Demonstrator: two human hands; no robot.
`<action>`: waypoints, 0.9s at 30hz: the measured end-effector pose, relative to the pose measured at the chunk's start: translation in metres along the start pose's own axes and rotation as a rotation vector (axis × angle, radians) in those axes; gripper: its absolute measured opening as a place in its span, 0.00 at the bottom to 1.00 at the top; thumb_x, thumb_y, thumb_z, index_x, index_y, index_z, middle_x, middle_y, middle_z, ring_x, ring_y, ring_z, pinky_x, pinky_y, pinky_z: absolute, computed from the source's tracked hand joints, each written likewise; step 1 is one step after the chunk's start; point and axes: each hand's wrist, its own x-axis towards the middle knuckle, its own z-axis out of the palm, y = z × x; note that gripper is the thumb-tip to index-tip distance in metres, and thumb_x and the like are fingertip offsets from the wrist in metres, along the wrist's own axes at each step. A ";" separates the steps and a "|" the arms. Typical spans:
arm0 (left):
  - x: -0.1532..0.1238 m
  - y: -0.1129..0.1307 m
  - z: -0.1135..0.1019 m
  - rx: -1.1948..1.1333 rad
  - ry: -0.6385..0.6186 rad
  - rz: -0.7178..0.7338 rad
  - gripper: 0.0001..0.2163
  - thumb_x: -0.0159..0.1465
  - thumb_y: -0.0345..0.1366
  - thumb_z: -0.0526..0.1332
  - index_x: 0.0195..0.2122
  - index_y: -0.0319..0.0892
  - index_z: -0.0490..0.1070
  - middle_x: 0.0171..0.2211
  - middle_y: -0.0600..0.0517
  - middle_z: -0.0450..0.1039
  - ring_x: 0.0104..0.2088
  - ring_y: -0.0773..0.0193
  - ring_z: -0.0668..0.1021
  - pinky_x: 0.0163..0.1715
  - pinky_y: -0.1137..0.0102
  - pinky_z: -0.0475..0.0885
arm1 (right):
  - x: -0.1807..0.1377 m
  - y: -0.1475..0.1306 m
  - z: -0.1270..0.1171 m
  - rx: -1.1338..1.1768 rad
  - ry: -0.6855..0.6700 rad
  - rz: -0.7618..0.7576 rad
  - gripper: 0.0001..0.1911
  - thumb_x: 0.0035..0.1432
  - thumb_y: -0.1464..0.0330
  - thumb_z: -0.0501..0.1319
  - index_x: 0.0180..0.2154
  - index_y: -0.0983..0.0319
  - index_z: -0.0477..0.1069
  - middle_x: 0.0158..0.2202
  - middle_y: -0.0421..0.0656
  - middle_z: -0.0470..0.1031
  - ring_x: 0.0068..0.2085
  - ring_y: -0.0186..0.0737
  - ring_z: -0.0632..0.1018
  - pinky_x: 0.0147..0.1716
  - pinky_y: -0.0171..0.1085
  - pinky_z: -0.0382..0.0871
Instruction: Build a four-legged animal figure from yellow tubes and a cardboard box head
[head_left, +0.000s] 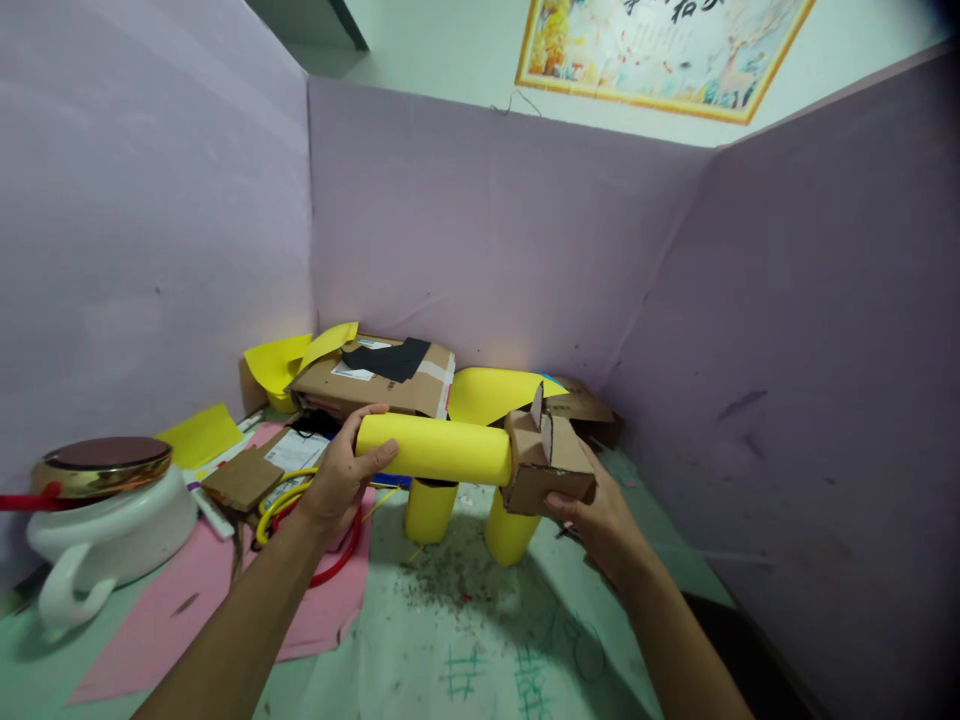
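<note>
The left hand [341, 482] holds a yellow tube [435, 449], the right hand [606, 517] a cardboard box [546, 484].

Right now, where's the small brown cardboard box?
In the head view, the box is right of centre, in the right hand, at the right end of the horizontal yellow paper tube.

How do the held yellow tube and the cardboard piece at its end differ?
The tube is bright yellow; the cardboard piece is brown.
The tube is long and round; the cardboard piece is boxy, with flaps.
The left hand holds the tube; the right hand grips the cardboard piece.
Shared: both are in hand.
</note>
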 end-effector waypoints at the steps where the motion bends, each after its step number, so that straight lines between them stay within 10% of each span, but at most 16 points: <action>1: 0.000 -0.001 -0.001 0.017 -0.002 0.010 0.34 0.42 0.41 0.75 0.51 0.42 0.65 0.38 0.52 0.72 0.38 0.58 0.75 0.38 0.67 0.69 | 0.000 -0.001 -0.001 -0.014 -0.011 0.006 0.54 0.36 0.56 0.76 0.64 0.57 0.58 0.58 0.50 0.72 0.58 0.59 0.72 0.54 0.51 0.69; 27: -0.001 -0.005 -0.006 0.144 -0.086 0.018 0.36 0.53 0.46 0.71 0.61 0.46 0.59 0.48 0.47 0.74 0.48 0.51 0.77 0.48 0.61 0.71 | -0.001 0.003 0.001 0.090 0.008 -0.016 0.50 0.37 0.62 0.76 0.63 0.56 0.61 0.58 0.47 0.73 0.58 0.57 0.72 0.54 0.48 0.67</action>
